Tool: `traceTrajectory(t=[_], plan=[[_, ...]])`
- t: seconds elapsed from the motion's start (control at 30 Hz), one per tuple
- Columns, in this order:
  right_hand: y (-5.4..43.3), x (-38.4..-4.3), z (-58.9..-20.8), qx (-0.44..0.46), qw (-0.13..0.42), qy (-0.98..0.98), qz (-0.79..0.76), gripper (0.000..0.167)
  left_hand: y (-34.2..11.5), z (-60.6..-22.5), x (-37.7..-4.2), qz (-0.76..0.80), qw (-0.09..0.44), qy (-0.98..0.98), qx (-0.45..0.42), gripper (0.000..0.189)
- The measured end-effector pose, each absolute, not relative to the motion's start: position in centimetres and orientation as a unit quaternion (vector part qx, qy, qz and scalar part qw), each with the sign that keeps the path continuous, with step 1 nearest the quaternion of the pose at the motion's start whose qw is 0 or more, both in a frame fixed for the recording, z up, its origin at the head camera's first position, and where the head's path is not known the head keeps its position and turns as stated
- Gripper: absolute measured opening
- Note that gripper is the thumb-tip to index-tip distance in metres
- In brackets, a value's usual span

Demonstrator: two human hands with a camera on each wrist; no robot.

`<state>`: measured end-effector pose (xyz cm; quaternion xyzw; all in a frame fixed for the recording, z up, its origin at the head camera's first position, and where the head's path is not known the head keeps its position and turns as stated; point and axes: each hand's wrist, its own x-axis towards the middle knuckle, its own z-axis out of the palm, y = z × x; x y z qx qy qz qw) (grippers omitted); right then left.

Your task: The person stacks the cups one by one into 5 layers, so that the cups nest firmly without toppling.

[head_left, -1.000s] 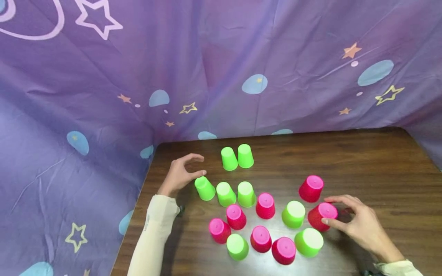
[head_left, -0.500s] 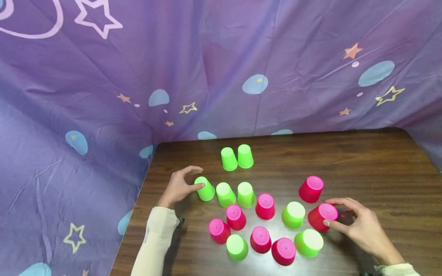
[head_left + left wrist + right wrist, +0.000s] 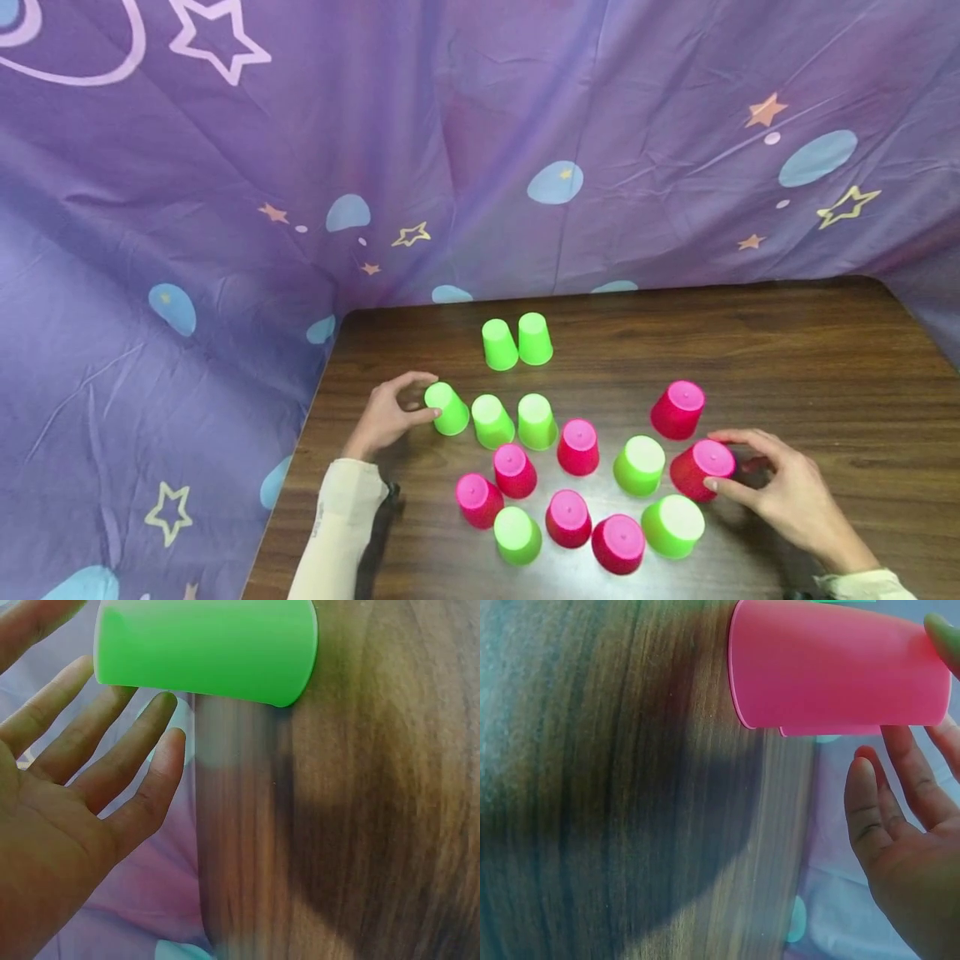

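Observation:
My left hand (image 3: 384, 418) has its thumb and forefinger at the narrow top of an upside-down green cup (image 3: 448, 410), the leftmost of a row of three. The left wrist view shows this green cup (image 3: 206, 649) standing on the table, its wide rim down, with the other fingers spread beside it. At the right, my right hand (image 3: 787, 487) pinches an upside-down red-pink cup (image 3: 697, 473) near its top between thumb and fingers. In the right wrist view the pink cup (image 3: 836, 667) also stands on the wood, the lower fingers loosely bent beneath its side.
Two green cups (image 3: 516, 342) stand together farther back. Several pink cups (image 3: 567, 521) and green cups (image 3: 517, 536), all upside down, crowd the middle and front of the wooden table (image 3: 810, 358). A purple cloth (image 3: 480, 125) hangs behind and at the left.
My left hand has come down and nearer to me, from above the leftmost green cup to round its top. The right hand stays at its pink cup, and the cups have not moved.

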<state>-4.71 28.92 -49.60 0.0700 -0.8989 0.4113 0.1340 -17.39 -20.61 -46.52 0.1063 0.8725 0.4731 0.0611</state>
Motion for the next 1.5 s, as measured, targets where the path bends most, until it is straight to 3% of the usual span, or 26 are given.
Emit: traceTrajectory(t=[0.87, 1.13, 1.5], plan=[[29.4, -4.8, -48.7, 0.119, 0.170, -0.890, 0.407, 0.059, -20.2, -48.1, -17.4, 0.501, 0.078, 0.857, 0.092, 0.046], [29.5, -5.3, -47.4, 0.146, 0.173, -0.887, 0.402, 0.061, -19.1, -44.4, -16.0, 0.501, 0.093, 0.855, 0.094, 0.046], [29.5, -6.5, -44.7, 0.185, 0.168, -0.883, 0.396, 0.061, -20.2, -47.5, -17.7, 0.510, 0.085, 0.851, 0.090, 0.049]])
